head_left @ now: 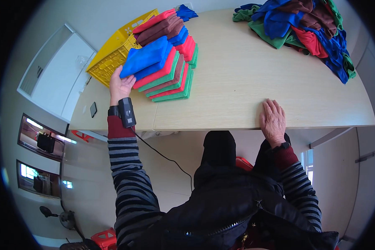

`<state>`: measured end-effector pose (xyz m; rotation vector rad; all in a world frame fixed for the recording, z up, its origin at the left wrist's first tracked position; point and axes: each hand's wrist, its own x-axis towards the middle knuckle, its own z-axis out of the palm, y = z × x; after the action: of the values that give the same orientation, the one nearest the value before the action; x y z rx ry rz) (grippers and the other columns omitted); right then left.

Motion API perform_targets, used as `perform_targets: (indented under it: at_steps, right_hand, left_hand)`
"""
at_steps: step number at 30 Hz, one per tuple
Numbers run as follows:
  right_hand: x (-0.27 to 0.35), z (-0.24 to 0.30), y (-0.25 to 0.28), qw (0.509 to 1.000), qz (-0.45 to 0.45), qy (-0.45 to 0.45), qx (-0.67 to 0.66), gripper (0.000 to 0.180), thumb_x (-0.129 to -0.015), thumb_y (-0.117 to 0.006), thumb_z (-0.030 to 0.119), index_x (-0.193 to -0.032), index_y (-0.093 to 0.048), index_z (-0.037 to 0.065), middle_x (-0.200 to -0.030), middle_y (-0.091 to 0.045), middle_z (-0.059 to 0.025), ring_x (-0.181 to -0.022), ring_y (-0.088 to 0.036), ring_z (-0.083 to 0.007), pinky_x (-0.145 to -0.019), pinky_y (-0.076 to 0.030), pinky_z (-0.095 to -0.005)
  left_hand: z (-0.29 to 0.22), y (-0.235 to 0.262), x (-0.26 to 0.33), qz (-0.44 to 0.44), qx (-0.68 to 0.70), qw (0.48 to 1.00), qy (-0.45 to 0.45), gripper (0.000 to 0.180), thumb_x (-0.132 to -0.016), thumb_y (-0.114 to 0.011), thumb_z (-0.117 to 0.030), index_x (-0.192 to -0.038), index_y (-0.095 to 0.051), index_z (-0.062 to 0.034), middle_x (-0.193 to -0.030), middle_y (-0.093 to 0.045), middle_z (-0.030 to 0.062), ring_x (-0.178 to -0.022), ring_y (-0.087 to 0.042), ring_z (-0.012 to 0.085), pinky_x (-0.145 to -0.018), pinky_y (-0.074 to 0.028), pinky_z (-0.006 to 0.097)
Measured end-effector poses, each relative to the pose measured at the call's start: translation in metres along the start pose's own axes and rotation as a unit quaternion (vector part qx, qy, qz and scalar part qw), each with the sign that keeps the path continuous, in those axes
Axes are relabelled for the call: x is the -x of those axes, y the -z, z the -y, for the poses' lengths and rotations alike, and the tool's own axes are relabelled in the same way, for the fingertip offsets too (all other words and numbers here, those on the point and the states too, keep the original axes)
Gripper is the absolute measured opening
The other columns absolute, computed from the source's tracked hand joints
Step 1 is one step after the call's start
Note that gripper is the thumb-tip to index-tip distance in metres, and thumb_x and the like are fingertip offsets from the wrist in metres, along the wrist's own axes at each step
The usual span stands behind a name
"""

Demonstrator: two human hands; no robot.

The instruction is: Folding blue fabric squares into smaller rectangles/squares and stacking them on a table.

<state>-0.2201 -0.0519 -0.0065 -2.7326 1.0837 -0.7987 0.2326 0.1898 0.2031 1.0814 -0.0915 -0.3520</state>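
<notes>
left hand (121, 85): set against left edge of blue folded cloth (145, 58), seemingly to steady it; pinch cannot be told | blue folded cloth: laid atop folded stack (171, 79) | right hand (273, 121): rested flat on table (221, 83), fingers extended, nothing gripped, perhaps for support

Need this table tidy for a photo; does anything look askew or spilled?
Nothing looks spilled. The loose cloth heap at the table's far right looks disorderly: rumpled and tangled, unlike the neatly folded stack at the left hand.
</notes>
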Motion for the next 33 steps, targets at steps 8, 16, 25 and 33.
perform_targets:
  at_steps: [8,16,25,33]
  right_hand:
    - [0.001,-0.008,0.011,1.0,-0.012,-0.013,0.005,0.047,-0.091,-0.056,0.023,-0.135,-0.055,0.005,-0.143,-0.051,-0.0129,-0.139,-0.041,-0.0317,-0.117,-0.029,-0.0454]
    - [-0.001,-0.014,0.01,1.0,-0.016,0.008,-0.023,0.048,-0.088,-0.061,0.024,-0.132,-0.055,0.004,-0.142,-0.05,-0.0148,-0.137,-0.041,-0.0318,-0.116,-0.03,-0.0459]
    - [-0.084,-0.119,0.065,0.898,0.288,-0.009,-0.334,0.047,-0.094,-0.058,0.037,-0.128,-0.063,0.005,-0.127,-0.062,-0.0115,-0.119,-0.058,-0.023,-0.105,-0.043,-0.0344]
    - [-0.159,-0.309,0.149,0.894,0.154,-0.315,-0.28,0.04,-0.095,-0.057,0.039,-0.121,-0.065,0.01,-0.113,-0.069,-0.0038,-0.101,-0.068,-0.0166,-0.08,-0.052,-0.0336]
  left_hand:
    - [0.02,-0.039,0.002,0.017,-0.516,0.723,-0.459,0.06,-0.101,-0.051,-0.043,-0.142,-0.046,0.001,-0.15,-0.039,0.0228,-0.14,-0.036,0.0381,-0.117,-0.027,0.046]
    - [0.069,-0.062,0.021,0.019,-0.731,0.485,-0.479,0.048,-0.106,-0.039,-0.036,-0.137,-0.054,-0.0021,-0.141,-0.054,0.0183,-0.135,-0.045,0.0367,-0.114,-0.031,0.043]
    - [0.219,-0.113,0.115,0.46,-0.632,0.458,-0.423,0.051,-0.094,-0.062,-0.029,-0.137,-0.053,-0.0037,-0.151,-0.04,0.0185,-0.14,-0.036,0.0373,-0.115,-0.031,0.047]
    - [0.313,-0.159,0.087,0.491,-0.669,0.444,-0.337,0.065,-0.097,-0.053,-0.04,-0.152,-0.035,-0.0098,-0.16,-0.027,0.0157,-0.148,-0.023,0.0369,-0.12,-0.018,0.053]
